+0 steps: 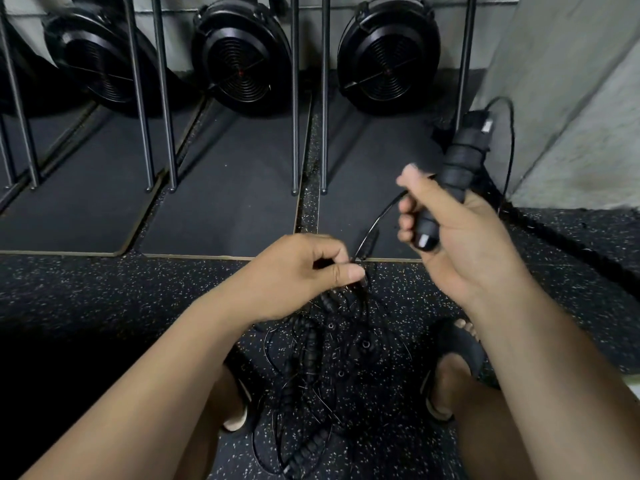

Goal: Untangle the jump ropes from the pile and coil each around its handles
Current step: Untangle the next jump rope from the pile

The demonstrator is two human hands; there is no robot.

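Observation:
My right hand [453, 230] grips a pair of black jump-rope handles [460, 164], held upright with thin black cord wound round them. A loop of that cord [507, 147] arcs out from the top of the handles. A taut strand [379, 220] runs from the handles down to my left hand [301, 271], which pinches the cord between thumb and fingers. Below my left hand, a tangled pile of black ropes and ridged handles [318, 368] lies on the speckled floor between my feet.
Three black fan-wheel exercise machines [242, 53] stand on dark mats [221, 195] ahead, with upright metal rails [294, 98] between them. A grey wall [571, 98] rises at the right. My sandalled feet [453, 368] flank the pile.

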